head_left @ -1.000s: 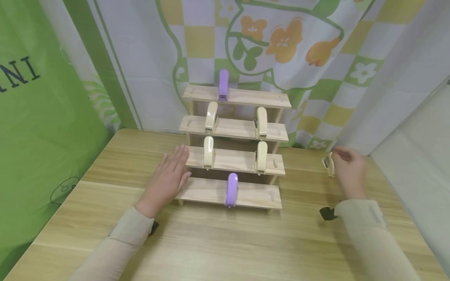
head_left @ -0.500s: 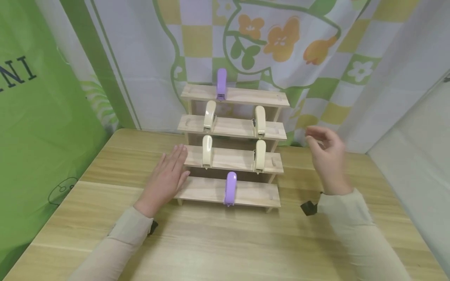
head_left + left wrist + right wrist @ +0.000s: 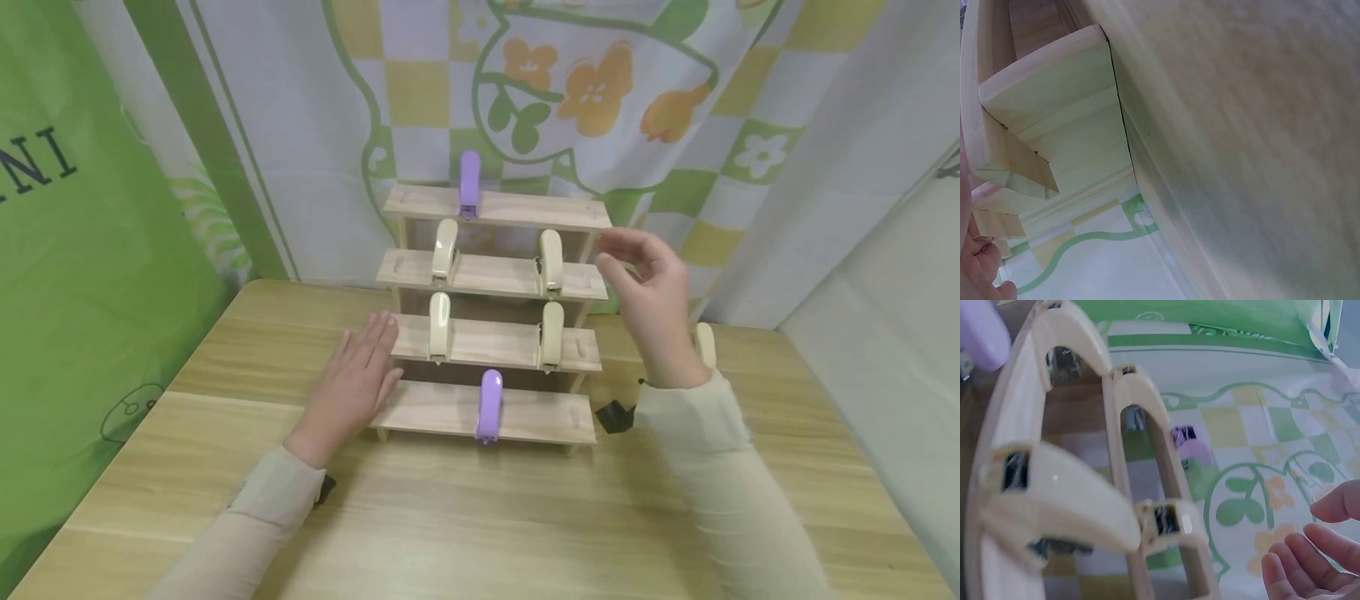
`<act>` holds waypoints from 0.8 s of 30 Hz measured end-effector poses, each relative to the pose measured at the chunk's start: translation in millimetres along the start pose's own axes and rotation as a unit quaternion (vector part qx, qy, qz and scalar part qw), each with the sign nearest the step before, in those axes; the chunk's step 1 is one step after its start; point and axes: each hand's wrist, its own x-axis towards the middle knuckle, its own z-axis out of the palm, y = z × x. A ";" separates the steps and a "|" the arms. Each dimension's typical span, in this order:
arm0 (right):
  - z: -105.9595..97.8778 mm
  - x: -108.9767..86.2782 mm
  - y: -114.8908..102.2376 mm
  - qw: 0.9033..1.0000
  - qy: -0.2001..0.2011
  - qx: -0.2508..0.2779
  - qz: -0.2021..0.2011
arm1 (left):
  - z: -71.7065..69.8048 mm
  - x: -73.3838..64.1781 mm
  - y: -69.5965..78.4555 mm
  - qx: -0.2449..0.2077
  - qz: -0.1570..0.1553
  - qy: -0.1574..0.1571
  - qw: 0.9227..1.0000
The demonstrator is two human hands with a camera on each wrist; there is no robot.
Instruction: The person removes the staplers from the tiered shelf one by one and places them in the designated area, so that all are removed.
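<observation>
A stepped wooden rack (image 3: 517,413) bears mini staplers on its tiers. A purple stapler (image 3: 469,185) stands on the top tier and another purple stapler (image 3: 490,406) on the lowest. Between them, each middle tier carries two cream staplers, one of them this near-right cream stapler (image 3: 551,337). My left hand (image 3: 348,387) lies with straight fingers against the rack's left side. Beside the upper right end of the rack hovers my right hand (image 3: 648,292), fingers loosely bent, nothing in them. In the right wrist view its fingers (image 3: 1310,565) appear spread from the thumb.
One more cream stapler (image 3: 705,344) stands on the wooden table (image 3: 450,533), partly hidden behind the right wrist. A patterned curtain (image 3: 420,92) hangs close behind the rack. Green cloth (image 3: 90,275) borders the left side, and a pale wall (image 3: 892,333) the right.
My right hand has come away from the cream stapler at the table's right and moved left to the rack. My left hand keeps its place.
</observation>
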 end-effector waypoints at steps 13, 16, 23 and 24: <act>42.5 33.6 -16.8 0.998 -0.054 0.034 0.024 | 3.6 -1.6 -1.9 0.000 0.004 0.015 1.000; 51.3 41.1 -19.6 0.996 -0.066 0.037 0.041 | 3.4 -1.8 -1.8 -0.001 0.004 0.015 1.000; 72.9 56.2 -20.3 0.994 -0.084 0.042 0.061 | 2.9 -1.4 -1.2 -0.003 0.004 0.015 1.000; 75.8 57.6 -19.9 0.994 -0.086 0.037 0.060 | 3.1 -1.3 -1.3 -0.004 0.004 0.016 1.000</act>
